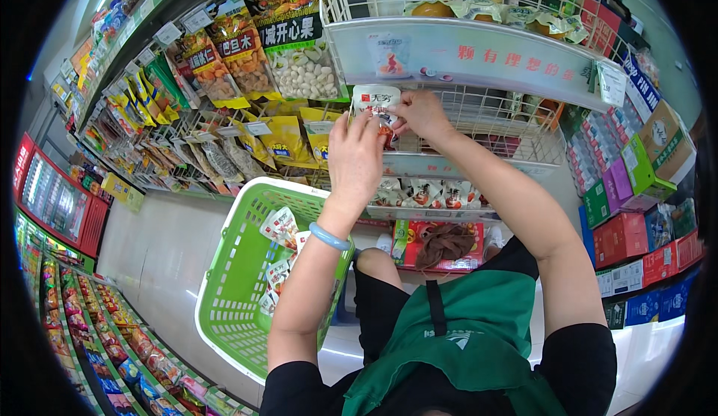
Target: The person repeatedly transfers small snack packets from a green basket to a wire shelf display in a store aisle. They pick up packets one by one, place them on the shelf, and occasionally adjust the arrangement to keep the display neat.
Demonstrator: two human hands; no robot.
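Note:
A small white snack pouch (377,97) with red and dark print is held upright at the left end of a white wire rack (482,113). My left hand (357,149), with a pale bangle on the wrist, has its fingertips on the pouch's front. My right hand (420,116) pinches the pouch's right edge between thumb and fingers. Below and to the left stands a green plastic shopping basket (238,247) with a white rim. Several similar pouches (280,226) lie in it, partly covered by my left forearm.
Bags of nuts (303,68) and yellow packets (283,138) hang left of the rack. More pouches (423,192) fill its lower tier; wrapped rounds (477,9) sit on top. Beneath is a red box (406,242) bearing a brown cloth (446,246). Stacked cartons (620,242) stand at right, snack shelves (106,337) at lower left.

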